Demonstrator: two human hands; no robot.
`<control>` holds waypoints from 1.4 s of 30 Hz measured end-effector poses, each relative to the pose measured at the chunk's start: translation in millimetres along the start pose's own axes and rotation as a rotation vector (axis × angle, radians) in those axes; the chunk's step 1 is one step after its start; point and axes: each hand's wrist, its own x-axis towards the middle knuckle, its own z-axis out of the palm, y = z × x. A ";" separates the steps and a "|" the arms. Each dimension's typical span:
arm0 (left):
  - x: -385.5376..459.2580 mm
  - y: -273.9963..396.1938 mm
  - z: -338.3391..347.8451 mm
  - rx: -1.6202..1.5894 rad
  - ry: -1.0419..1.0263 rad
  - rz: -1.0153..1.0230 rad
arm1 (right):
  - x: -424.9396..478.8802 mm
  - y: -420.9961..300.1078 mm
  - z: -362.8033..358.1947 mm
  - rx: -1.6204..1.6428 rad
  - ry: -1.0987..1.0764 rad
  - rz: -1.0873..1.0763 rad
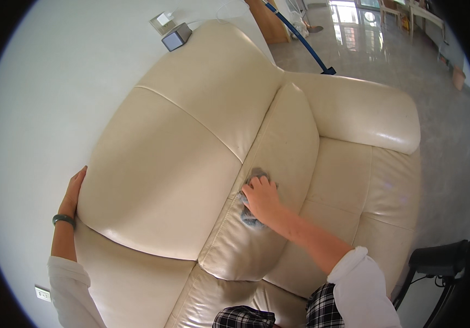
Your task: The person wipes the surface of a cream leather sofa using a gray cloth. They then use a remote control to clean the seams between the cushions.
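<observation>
A cream leather sofa (169, 164) fills the middle of the head view, its back against a pale wall. My right hand (263, 197) presses a bunched grey cloth (252, 219) onto the sofa's lower back cushion (288, 135), just in front of the seam below the upper back panel. Part of the cloth is hidden under my palm and fingers. At the far left, my left hand (75, 192) rests along the top edge of the sofa back, beside the wall, and holds nothing that I can see. A dark bangle (63, 221) circles that wrist.
A grey box-shaped device (177, 37) sits by the sofa's top edge, near a white plug (164, 18) in a wall socket. Beyond the armrest (366, 110) stands a blue pole (300, 39). Black furniture (438, 260) is at right. Another socket (42, 293) is low left.
</observation>
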 end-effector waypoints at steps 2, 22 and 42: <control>-5.8 5.4 -0.5 0.011 0.030 0.003 | -18.4 3.9 2.0 0.117 0.074 -0.055; -121.2 -48.0 339.9 0.616 -0.178 0.979 | -24.1 1.7 27.2 0.234 0.387 0.064; -108.3 -81.9 386.9 0.506 -0.079 0.962 | 77.9 134.9 6.0 0.110 0.382 0.438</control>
